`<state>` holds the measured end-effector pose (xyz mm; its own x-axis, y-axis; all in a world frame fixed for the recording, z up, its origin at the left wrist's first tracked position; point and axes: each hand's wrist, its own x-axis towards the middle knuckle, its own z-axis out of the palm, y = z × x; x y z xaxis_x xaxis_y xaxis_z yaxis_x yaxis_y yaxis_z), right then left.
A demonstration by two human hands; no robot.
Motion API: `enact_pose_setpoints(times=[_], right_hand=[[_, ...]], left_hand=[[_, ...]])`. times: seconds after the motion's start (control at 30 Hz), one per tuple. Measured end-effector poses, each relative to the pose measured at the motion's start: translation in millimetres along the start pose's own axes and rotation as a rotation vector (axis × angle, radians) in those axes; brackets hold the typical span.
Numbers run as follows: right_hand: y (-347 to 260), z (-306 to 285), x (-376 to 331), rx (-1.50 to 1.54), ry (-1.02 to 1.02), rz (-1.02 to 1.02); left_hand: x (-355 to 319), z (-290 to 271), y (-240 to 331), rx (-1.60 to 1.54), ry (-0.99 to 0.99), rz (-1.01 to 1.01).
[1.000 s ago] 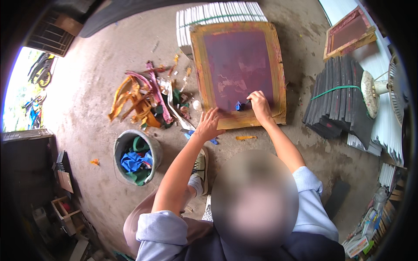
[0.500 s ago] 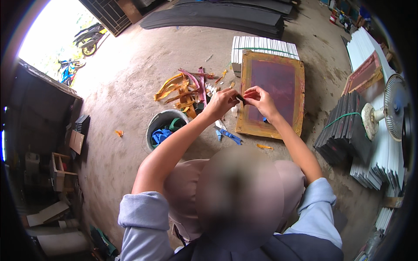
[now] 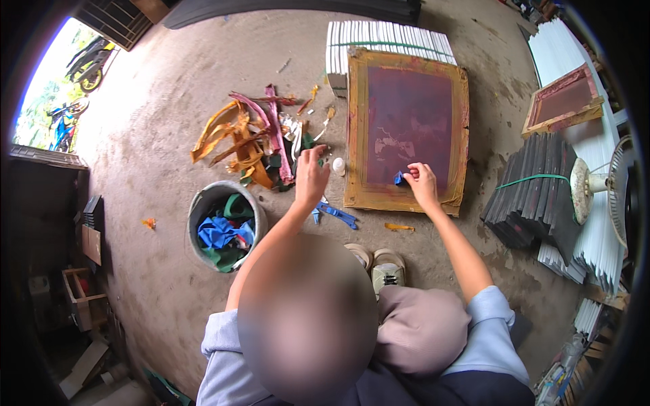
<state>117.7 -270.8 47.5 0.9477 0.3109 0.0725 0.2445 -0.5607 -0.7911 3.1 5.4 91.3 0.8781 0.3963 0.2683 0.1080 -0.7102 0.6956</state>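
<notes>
A person crouches on the grey concrete floor (image 3: pixel 169 108) over a large wooden-framed printing screen with a dark maroon mesh (image 3: pixel 407 128), which lies flat on the ground against a stack of white slatted sheets (image 3: pixel 379 39). The right hand (image 3: pixel 421 184) rests on the lower right part of the mesh, its fingers pinched around a small blue scrap (image 3: pixel 399 178) that touches the screen. The left hand (image 3: pixel 311 177) hovers just left of the frame's edge, fingers curled together; whether it clasps anything cannot be told. A small white round object (image 3: pixel 338 166) lies just beside it on the floor. Half a second ago both hands were raised close together above the frame's near-left corner, working one small piece between them; now they have parted, the right one gone down onto the mesh and the left one drawn back toward the heap of torn orange, yellow and pink tape strips (image 3: pixel 247 139). The view has also tilted, so the screen sits nearer the middle. A grey round bucket filled with blue and green scraps (image 3: pixel 222 227) stands near the person's left arm, a blue strip (image 3: pixel 336 214) lies below the left hand, and a second smaller wooden screen (image 3: pixel 563 100) leans on white panels at the right, above a bundle of dark slats tied with a green band (image 3: pixel 535 196).
</notes>
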Motion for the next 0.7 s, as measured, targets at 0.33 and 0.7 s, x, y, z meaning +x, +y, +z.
enact_pose_setpoints(times=[0.33,0.7], right_hand=[[-4.3,-20.8,42.9,-0.111,0.082,0.091],[25.5,5.4,17.1,-0.369,0.083,-0.188]], left_hand=[[5.4,95.3,23.6,0.086,-0.169,0.259],[16.2,137.1,9.6,0.36,-0.189,0.319]])
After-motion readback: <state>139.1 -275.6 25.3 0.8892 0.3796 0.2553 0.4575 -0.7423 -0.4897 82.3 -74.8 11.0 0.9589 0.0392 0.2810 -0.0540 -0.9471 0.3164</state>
